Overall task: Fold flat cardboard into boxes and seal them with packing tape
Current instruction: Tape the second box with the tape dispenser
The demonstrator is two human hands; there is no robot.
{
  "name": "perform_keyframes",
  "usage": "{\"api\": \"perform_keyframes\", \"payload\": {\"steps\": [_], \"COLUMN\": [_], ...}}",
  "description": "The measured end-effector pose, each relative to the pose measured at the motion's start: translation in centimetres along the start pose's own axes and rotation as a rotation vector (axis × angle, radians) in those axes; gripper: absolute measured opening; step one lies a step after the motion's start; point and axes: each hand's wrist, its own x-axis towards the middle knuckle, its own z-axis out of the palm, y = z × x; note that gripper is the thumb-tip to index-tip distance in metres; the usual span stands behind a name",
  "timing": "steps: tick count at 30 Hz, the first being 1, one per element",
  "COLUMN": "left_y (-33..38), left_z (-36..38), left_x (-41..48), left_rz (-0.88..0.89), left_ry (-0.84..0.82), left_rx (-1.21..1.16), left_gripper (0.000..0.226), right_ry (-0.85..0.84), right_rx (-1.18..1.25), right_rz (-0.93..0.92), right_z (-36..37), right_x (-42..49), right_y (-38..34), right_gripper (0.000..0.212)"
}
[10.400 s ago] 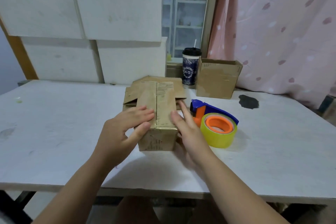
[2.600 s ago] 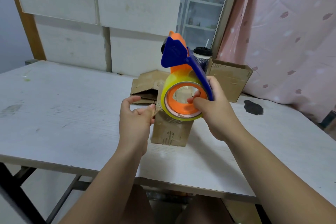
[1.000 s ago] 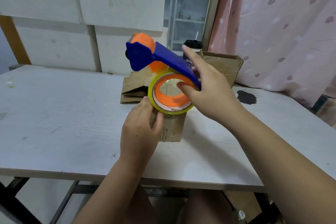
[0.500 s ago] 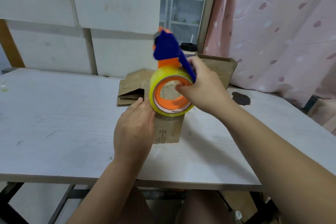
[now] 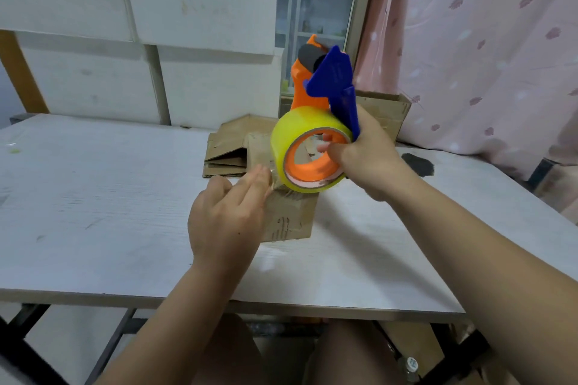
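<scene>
A small folded cardboard box (image 5: 289, 222) stands on the white table (image 5: 103, 212), with clear tape across its top. My left hand (image 5: 228, 219) lies on the box's near left edge, fingers straight and pressing the tape end down. My right hand (image 5: 366, 159) grips the tape dispenser (image 5: 322, 122), blue and orange with a yellow roll, and holds it upright just above the box top. My thumb reaches into the roll's orange core. Most of the box top is hidden behind the roll.
Flat cardboard pieces (image 5: 228, 150) are stacked behind the box. An open cardboard box (image 5: 387, 112) stands at the back by the pink curtain (image 5: 484, 40). A dark stain (image 5: 417, 164) marks the table on the right. White panels (image 5: 125, 40) lean against the back wall.
The dispenser has tilted more upright and moved right over the box. My left hand has flattened from a cupped grip at the box side onto the tape end.
</scene>
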Motion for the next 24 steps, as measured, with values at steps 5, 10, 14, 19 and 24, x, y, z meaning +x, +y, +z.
{"api": "perform_keyframes", "payload": {"steps": [5, 10, 14, 19, 24], "left_y": [-0.5, -0.4, -0.5, -0.3, -0.4], "left_z": [0.0, -0.2, -0.3, -0.4, -0.5], "left_x": [-0.2, -0.5, -0.6, -0.2, -0.2], "left_rz": [0.079, 0.102, 0.056, 0.042, 0.059], "left_ry": [-0.033, -0.099, -0.213, -0.301, -0.308], "left_rx": [-0.007, -0.090, -0.165, -0.196, -0.195], "left_gripper": [0.023, 0.026, 0.035, 0.047, 0.044], "right_ry": [-0.047, -0.075, -0.026, 0.007, 0.029], "right_rx": [-0.089, -0.241, -0.319, -0.442, -0.502], "right_rz": [-0.099, -0.158, -0.199, -0.243, -0.325], "right_z": [-2.4, -2.8, -3.5, -4.3, -4.3], "right_x": [-0.3, 0.0, 0.4, 0.5, 0.5], "right_y": [0.6, 0.0, 0.2, 0.9, 0.6], "right_gripper": [0.057, 0.058, 0.051, 0.060, 0.062]}}
